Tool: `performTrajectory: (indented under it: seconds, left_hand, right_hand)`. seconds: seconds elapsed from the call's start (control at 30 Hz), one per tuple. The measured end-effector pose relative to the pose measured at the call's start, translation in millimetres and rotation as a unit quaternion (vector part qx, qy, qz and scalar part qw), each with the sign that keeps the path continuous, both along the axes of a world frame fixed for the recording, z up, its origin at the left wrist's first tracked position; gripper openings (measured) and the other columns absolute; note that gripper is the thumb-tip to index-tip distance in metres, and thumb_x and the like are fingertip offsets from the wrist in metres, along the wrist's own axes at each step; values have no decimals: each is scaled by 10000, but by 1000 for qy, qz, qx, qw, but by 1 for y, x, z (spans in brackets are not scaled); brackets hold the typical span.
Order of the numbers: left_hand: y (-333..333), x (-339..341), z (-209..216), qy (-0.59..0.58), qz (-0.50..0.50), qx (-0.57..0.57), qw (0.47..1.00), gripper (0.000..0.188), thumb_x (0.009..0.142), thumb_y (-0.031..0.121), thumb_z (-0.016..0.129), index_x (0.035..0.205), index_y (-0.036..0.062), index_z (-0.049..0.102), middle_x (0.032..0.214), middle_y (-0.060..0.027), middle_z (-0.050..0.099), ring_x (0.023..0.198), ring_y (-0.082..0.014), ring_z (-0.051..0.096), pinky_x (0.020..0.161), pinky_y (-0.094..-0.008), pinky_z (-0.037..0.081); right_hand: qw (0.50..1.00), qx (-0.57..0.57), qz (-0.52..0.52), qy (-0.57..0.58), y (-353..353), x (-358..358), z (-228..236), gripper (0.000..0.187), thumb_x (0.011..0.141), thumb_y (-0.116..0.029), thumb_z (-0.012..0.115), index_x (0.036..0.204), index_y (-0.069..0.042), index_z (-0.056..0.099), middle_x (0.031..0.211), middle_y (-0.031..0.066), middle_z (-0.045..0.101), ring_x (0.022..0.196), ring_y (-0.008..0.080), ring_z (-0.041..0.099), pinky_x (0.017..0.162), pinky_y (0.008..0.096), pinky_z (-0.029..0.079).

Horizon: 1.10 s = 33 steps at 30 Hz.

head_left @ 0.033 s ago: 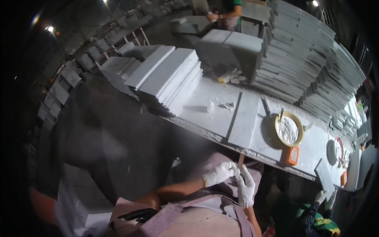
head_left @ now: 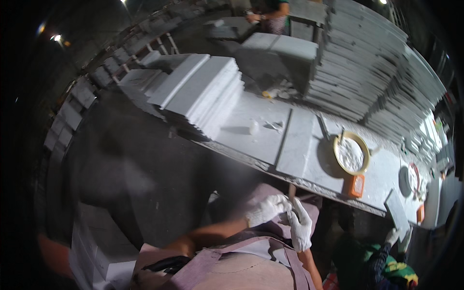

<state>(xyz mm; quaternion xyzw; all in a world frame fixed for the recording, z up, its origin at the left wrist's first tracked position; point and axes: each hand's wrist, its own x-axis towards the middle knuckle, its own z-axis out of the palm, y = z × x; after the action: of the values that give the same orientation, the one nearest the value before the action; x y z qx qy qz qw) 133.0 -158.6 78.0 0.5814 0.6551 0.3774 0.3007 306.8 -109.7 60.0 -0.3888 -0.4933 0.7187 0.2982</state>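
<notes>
Both my hands wear white knit gloves and meet in front of my apron, below the bench's front edge. My left hand [head_left: 267,211] is closed, its fingertips pinched together against the right one. Fingers bent, my right hand [head_left: 300,226] grips a thin brown strip [head_left: 292,190] that sticks up past the fingertips toward the bench. Its lower end is hidden by the gloves, and I cannot tell its kind. Past the bench edge lies a pale stone slab [head_left: 296,145], with a yellow bowl of white paste [head_left: 351,153] to its right.
An orange box [head_left: 357,185] stands by the bowl. Stacked slabs [head_left: 205,92] sit at the bench's left, taller stacks [head_left: 353,63] behind. At the right, a co-worker's gloved hands [head_left: 398,237] hold a slab [head_left: 397,212]. Another person [head_left: 275,17] works at the back.
The whole view has shifted slightly, with the bench and stacks sitting a little further left and up. My hands keep nearly the same pose around the brown strip.
</notes>
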Motion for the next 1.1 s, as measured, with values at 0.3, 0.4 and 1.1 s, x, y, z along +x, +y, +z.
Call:
performTrajectory:
  seconds: [0.3, 0.4, 1.1]
  left_hand:
    - [21, 8, 12, -497, 88, -98, 858, 220, 1105, 205, 515, 1181, 1, 547, 992, -141, 670, 712, -229, 697, 719, -352, 625]
    - [32, 17, 10, -483, 90, -172, 854, 251, 1103, 239, 531, 1195, 6, 554, 957, -108, 640, 702, -190, 663, 713, -336, 622]
    - [121, 11, -14, -422, 102, -253, 865, 320, 1059, 150, 606, 1339, -3, 592, 900, -44, 656, 715, -139, 671, 627, -263, 589]
  right_hand:
    - [966, 227, -58, -108, 149, 52, 54, 237, 1062, -136, 622, 1246, 1, 679, 886, 18, 674, 787, 90, 640, 666, 244, 539]
    - [885, 364, -62, -282, 213, 48, 63, 200, 1021, -165, 674, 1168, -30, 688, 916, 73, 703, 796, 144, 664, 696, 306, 552]
    - [889, 391, -77, -226, 322, 6, 92, 224, 995, -159, 627, 1168, -45, 712, 956, 142, 750, 803, 220, 730, 705, 342, 557]
